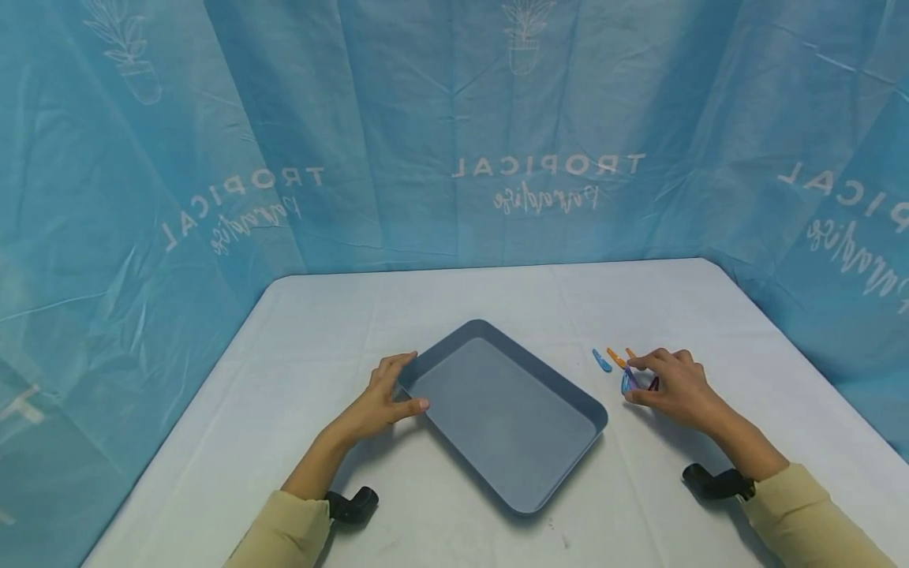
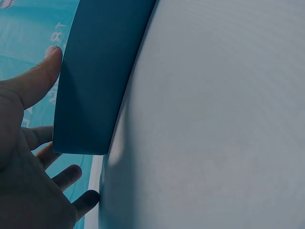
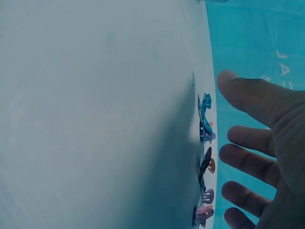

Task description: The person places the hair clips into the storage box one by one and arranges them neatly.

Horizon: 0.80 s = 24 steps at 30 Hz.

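Note:
A grey-blue rectangular tray (image 1: 497, 410) lies turned at an angle on the white table. At its left corner is my left hand (image 1: 387, 398), thumb by the near rim and index finger along the far side. The left wrist view shows the thumb (image 2: 43, 78) against the tray's wall (image 2: 93, 86), with the other fingers fairly straight. My right hand (image 1: 671, 386) hovers over a small group of snap hair clips, blue (image 1: 601, 360), orange (image 1: 615, 359) and darker ones. In the right wrist view its fingers (image 3: 250, 164) stand apart from the clips (image 3: 206, 131), holding nothing visible.
The white tabletop (image 1: 341, 315) ends at blue printed curtains (image 1: 440, 213) at the back and both sides. The clips lie to the right of the tray. Each wrist wears a black camera mount (image 1: 353, 506).

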Available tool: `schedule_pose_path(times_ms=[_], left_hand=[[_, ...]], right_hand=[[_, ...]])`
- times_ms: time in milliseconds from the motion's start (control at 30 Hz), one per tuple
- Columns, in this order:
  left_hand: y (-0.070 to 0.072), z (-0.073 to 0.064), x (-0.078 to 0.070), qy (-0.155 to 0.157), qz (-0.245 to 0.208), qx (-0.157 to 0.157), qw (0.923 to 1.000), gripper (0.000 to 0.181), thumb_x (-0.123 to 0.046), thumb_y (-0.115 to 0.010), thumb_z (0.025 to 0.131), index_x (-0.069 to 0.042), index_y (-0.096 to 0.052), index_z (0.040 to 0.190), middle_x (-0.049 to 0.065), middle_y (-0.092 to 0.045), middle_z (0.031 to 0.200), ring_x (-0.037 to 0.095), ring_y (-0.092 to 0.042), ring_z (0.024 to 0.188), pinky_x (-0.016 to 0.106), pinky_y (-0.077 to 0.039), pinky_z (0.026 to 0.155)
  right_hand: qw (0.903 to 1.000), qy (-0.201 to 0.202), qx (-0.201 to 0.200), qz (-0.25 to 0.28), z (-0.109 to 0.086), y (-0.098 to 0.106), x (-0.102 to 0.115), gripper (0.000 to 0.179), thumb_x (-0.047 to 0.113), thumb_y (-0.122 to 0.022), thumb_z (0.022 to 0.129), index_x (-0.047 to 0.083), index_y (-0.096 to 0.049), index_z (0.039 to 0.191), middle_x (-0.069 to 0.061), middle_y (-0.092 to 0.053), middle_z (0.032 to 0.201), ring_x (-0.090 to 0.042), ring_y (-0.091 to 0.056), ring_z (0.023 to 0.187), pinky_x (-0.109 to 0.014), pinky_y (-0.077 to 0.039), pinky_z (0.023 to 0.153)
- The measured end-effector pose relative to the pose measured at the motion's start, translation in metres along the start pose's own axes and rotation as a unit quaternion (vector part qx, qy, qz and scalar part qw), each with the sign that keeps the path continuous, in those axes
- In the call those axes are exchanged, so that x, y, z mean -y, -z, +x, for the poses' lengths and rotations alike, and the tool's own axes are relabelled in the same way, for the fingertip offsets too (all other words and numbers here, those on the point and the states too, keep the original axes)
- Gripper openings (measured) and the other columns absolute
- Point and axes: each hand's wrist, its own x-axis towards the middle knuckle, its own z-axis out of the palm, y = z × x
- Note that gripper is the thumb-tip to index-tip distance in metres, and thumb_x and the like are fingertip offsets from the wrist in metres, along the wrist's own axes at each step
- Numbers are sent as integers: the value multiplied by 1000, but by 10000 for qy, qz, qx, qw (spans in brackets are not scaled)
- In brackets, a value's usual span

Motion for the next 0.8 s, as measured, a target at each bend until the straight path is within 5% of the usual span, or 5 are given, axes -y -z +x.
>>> schedule_pose_path(times_ms=[800], left_hand=[[-3,2,6,21,158,28,9999,85,-40,-67,86,-18,-18,151,12,-17,152,38,-15,142,65,-28,103]], right_hand=[[9996,-35,97,-252,7,-6,-3,47,27,-78,75,4,-65,115,-17,-60,105,-39,-44,101,-54,-30,80]])
